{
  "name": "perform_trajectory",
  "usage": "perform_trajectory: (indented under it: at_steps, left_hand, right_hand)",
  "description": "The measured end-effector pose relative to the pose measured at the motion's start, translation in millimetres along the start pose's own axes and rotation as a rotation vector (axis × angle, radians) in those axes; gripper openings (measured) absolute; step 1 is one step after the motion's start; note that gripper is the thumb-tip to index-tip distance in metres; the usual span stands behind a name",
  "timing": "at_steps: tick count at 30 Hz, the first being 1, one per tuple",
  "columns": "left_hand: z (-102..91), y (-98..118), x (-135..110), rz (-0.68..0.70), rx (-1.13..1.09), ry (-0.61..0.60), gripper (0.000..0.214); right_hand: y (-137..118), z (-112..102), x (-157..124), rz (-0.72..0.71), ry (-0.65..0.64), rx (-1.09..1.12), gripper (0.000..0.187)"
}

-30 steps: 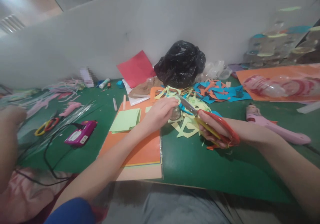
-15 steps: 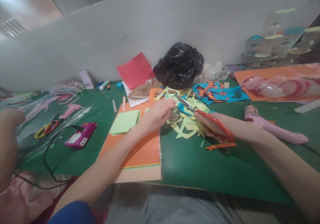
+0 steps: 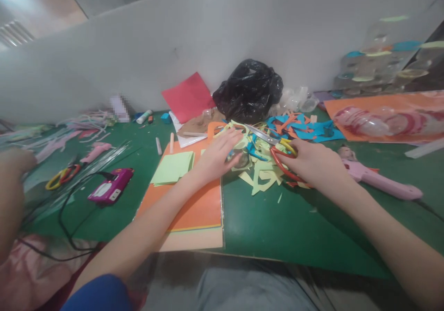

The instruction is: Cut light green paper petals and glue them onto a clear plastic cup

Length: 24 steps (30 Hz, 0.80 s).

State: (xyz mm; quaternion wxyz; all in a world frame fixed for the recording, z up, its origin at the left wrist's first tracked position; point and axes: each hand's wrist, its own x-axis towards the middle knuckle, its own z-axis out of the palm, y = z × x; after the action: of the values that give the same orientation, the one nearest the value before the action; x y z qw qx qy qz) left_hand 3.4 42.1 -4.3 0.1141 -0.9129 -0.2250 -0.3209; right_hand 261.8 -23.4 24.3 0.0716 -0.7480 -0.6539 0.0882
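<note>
My left hand lies palm down with fingers spread on the edge of a heap of pale yellow-green paper cut-outs, holding nothing. My right hand rests over the red loop handles of a pair of scissors, fingers wrapped across them, with the steel blades pointing up-left over the heap. A small clear glass object sits partly hidden between my hands. A co-worker's blurred hand shows at the far left edge.
An orange paper stack with green notes lies on the green mat. Blue and orange scraps, a black plastic bag, a pink glue gun and a magenta device with a cord surround the work.
My right hand has turned palm down and moved over the scissors' handles, and the scissors now lie lower over the heap. My left hand has opened and spread onto the paper.
</note>
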Motion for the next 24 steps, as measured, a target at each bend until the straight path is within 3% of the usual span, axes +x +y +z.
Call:
perform_trajectory:
  at_steps: [5, 16, 24]
  left_hand:
    - [1.6, -1.1, -0.8, -0.007, -0.005, -0.079, 0.047]
    - [-1.0, -0.4, 1.0, 0.006, -0.036, -0.054, 0.039]
    - [3.9, -2.0, -0.3, -0.008, -0.085, -0.047, 0.042]
  right_hand:
    - [3.1, 5.0, 2.9, 0.016, 0.040, -0.032, 0.058]
    - [5.4, 12.6, 8.2, -0.009, 0.054, -0.026, 0.050]
    - [24.1, 30.8, 21.6, -0.267, 0.247, -0.065, 0.043]
